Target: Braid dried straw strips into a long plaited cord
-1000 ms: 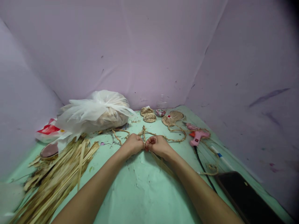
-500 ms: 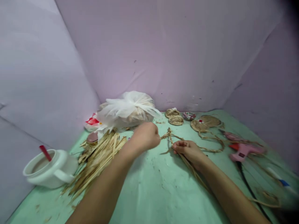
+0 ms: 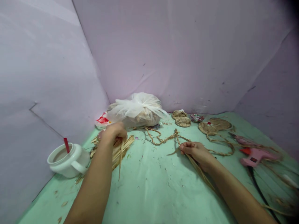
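Dried plant strips [image 3: 123, 152], tan and flat, lie in a pile at the left. Over their far end is my left hand [image 3: 115, 130], fingers curled down; a single narrow strip [image 3: 121, 158] hangs from them. My right hand [image 3: 195, 153] pinches the near end of a braided cord [image 3: 161, 141] made of the same fibre. Long loose strands [image 3: 201, 172] run from under this hand toward me, and a short end [image 3: 173, 153] sticks out to its left. The cord's other part winds away across the green table.
A white pot [image 3: 67, 163] with a red stick stands at left. Behind are a tied plastic bag [image 3: 140, 112], coiled fibre pieces [image 3: 182, 119] and a dish of beads [image 3: 196, 118]. Right lie a larger coiled piece [image 3: 216, 124], pliers [image 3: 245, 140] and a pink glue gun [image 3: 255, 157].
My left hand has gone left from beside the braided cord to the pile of strips. My right hand keeps its pinch on the cord. The view has turned slightly left.
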`<state>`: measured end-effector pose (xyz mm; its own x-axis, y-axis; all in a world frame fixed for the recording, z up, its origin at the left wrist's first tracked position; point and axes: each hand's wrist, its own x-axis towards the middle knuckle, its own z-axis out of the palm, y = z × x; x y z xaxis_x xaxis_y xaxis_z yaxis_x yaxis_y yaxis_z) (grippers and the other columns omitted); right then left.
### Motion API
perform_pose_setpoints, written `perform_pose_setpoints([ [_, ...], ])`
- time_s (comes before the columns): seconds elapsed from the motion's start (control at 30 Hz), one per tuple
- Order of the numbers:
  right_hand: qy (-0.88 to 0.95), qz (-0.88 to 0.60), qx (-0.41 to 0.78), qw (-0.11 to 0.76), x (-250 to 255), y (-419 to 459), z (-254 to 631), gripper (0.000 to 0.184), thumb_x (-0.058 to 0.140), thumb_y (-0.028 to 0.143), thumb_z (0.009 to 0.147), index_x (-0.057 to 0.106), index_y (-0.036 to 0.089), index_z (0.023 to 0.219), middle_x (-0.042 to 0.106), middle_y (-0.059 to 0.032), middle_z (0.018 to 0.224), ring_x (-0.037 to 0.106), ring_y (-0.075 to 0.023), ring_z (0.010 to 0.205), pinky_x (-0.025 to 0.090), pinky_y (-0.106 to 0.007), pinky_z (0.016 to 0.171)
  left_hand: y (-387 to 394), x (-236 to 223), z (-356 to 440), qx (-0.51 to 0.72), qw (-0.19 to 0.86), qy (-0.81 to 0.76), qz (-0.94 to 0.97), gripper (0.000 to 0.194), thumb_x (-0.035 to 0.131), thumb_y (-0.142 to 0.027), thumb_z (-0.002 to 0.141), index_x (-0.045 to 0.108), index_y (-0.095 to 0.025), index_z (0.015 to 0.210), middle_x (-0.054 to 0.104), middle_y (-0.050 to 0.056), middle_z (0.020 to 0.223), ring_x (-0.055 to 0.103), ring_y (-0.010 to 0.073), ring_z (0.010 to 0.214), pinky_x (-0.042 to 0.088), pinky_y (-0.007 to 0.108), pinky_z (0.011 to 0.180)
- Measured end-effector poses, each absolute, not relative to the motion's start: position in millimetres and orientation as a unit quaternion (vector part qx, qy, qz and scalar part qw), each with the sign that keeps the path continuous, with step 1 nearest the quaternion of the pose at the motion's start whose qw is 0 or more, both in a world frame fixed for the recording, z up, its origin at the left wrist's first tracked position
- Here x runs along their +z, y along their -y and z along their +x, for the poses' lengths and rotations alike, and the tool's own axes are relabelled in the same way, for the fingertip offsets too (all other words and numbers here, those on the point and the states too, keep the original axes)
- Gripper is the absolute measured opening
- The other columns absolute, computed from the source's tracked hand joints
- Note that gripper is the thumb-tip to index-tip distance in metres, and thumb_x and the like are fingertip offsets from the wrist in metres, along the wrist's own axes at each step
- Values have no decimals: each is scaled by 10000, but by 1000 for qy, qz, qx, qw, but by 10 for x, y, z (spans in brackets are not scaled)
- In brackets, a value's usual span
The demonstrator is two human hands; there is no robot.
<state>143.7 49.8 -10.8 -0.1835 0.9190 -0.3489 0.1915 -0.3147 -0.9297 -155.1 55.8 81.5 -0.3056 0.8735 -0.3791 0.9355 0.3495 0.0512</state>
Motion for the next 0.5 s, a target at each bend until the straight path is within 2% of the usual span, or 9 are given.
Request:
perform_pose_setpoints([
  [0.1,491,-557,593,311,-135,-505,1446,187,634,304,550,534,148,574,537,14,502,385,-70,441,251,-206,437,-603,752,-1568,-113,167,-807,556,57,597,-153,471,542,-147,486,542,22,460,514,146,496,365,229,483],
  [0.27,488,-555,594,318,-146,-513,1447,182,637,292,554,532,147,587,528,17,492,389,-69,444,258,-204,439,-497,953,-1616,-54,184,-774,603,26,513,-139,502,539,-142,507,544,14,491,507,129,497,358,210,462],
  [0.37,492,-557,590,316,-133,-512,1439,172,633,283,557,529,146,573,519,21,474,361,-62,420,242,-206,423,-339,1135,-1558,6,252,-700,668,86,494,-198,559,562,-145,563,540,-2,514,496,107,488,357,195,459],
  [0.43,496,-557,588,312,-128,-513,1434,166,628,282,559,532,146,565,513,22,465,354,-61,410,239,-208,417,-246,1171,-1525,-6,317,-643,697,133,520,-245,569,597,-151,622,552,-10,530,495,104,486,362,194,466],
  [0.5,497,-559,588,309,-131,-516,1433,163,624,283,563,533,149,564,515,21,466,361,-64,410,244,-210,417,-198,1117,-1537,-37,332,-631,701,180,531,-256,562,628,-161,680,579,-10,566,500,106,500,363,195,479],
])
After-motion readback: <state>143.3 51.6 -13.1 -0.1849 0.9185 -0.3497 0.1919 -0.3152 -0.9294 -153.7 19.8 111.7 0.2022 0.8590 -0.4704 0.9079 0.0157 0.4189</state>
